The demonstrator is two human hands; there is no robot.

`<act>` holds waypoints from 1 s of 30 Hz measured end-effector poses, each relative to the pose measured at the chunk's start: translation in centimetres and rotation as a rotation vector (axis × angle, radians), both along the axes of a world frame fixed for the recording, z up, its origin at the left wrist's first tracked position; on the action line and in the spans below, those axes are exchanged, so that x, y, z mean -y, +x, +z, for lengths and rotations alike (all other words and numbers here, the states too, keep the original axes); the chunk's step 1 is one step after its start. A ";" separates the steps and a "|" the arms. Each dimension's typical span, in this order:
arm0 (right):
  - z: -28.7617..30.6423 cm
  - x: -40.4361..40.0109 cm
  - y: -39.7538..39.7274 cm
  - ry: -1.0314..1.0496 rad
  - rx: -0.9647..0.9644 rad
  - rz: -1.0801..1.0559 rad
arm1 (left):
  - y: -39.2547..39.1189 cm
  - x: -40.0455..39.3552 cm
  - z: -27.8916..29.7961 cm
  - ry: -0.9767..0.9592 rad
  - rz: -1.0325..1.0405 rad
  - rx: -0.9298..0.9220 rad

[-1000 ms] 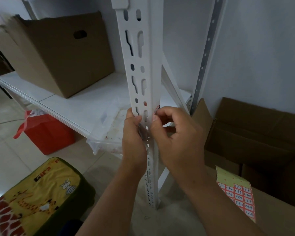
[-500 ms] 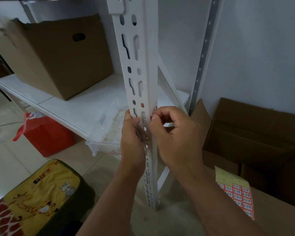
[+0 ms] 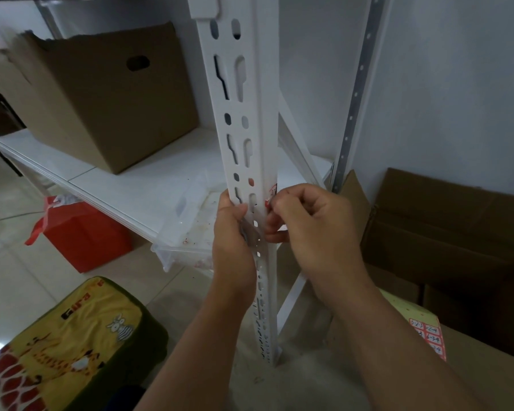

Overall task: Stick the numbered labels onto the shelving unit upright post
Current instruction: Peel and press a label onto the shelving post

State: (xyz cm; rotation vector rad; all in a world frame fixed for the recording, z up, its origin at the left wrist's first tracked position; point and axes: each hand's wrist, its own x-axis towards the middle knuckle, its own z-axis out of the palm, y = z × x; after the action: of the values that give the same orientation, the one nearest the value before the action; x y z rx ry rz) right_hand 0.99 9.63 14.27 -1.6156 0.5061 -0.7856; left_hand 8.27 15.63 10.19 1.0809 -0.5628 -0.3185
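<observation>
The person is in the middle of fixing one numbered label to the white upright post of the shelving unit. The right hand curls its fingers at the post's right-hand edge, and its fingertips pinch or press the red-and-white label there; only a sliver of the label shows just above those fingertips, so how much of it has already stuck down cannot be told. The left hand grips the post from the opposite side, level with the right, thumb laid on the slotted front face, steadying the metal against the push.

Judged from this, the step in hand is seating and smoothing the label against the side face of the post. The next move probably calls for a firm rub along the label, from the pinched end upward, while the left hand keeps the post braced. Then the right hand would need to let go and reach down and to its right, where the label sheet lies on a cardboard box beyond the forearm, to peel another.
</observation>
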 end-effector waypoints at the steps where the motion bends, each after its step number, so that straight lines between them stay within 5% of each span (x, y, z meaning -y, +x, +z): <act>1: 0.2 0.1 -0.1 0.078 0.009 0.041 | 0.1 0.0 0.0 -0.004 -0.008 -0.005; 20: 1.3 -1.4 0.6 0.333 -0.023 0.018 | 0.0 -0.2 0.0 -0.014 -0.016 -0.004; 26: 0.8 -0.9 -0.1 0.579 0.061 0.275 | -0.4 -0.4 0.5 -0.039 -0.076 -0.035; 30: 0.5 -0.9 -0.7 0.531 0.167 0.411 | -0.4 -0.6 0.4 0.012 -0.033 -0.081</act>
State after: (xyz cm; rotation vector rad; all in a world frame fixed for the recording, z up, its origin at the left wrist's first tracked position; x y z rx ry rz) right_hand 0.33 10.51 14.76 -1.0952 0.2209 -0.4217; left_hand 7.87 16.20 10.61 1.0663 -0.5071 -0.3933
